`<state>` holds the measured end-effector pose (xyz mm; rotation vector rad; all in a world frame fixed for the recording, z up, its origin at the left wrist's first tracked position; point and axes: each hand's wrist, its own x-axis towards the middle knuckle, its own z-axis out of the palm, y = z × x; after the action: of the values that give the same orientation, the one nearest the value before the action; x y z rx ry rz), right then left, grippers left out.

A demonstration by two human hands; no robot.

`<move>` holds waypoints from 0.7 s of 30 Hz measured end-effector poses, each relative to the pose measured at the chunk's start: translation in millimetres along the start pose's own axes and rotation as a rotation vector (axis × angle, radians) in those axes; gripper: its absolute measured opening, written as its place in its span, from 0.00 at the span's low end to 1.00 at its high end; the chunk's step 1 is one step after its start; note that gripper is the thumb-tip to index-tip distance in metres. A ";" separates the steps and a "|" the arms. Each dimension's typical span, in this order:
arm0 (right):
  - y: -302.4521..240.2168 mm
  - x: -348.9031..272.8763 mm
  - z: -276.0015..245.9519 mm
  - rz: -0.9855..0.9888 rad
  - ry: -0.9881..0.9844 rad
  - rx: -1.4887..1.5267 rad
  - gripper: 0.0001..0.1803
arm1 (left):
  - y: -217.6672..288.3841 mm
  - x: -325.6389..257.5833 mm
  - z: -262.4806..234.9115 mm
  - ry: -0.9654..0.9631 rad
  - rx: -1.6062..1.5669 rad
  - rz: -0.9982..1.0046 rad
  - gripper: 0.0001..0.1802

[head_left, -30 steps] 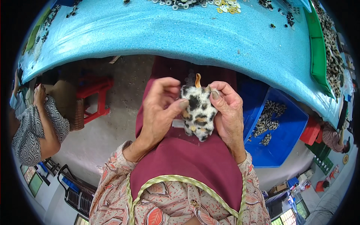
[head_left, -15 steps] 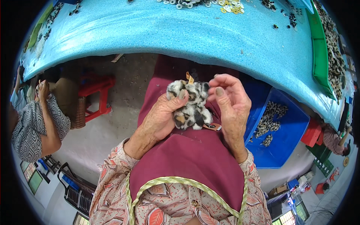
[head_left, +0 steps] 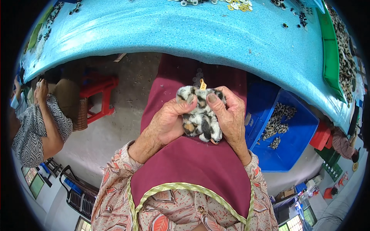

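Together, the left hand [head_left: 169,118] and right hand [head_left: 231,116] clasp a spotted plush piece [head_left: 200,115] from either side. A yellow tag [head_left: 202,84] sticks up at its top.

Grey floor [head_left: 96,148], blue-covered table [head_left: 162,32] — red stool [head_left: 102,90] at left, dark slatted chair [head_left: 81,202] — bright window [head_left: 295,224] lower right

1. Plush piece [head_left: 203,112]: fluffy, matt pile, from where I stand.
2. Table [head_left: 185,34]: glossy, plastic-looking cover.
3. Bin [head_left: 290,152]: smooth, shiny plastic.
4. Apron [head_left: 189,159]: matt cloth, fairly smooth.
5. Stool [head_left: 107,101]: smooth plastic.
6. Tray [head_left: 330,57]: smooth plastic.
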<state>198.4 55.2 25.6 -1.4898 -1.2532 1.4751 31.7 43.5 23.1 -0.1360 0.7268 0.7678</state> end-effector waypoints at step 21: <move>-4.7 -5.0 2.4 -0.086 0.095 -0.005 0.10 | 3.4 2.6 -2.2 -0.062 0.237 0.010 0.21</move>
<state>195.9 51.5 31.3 -1.4731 -1.2490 1.3313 29.5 46.6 20.3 0.1060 0.7538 0.6872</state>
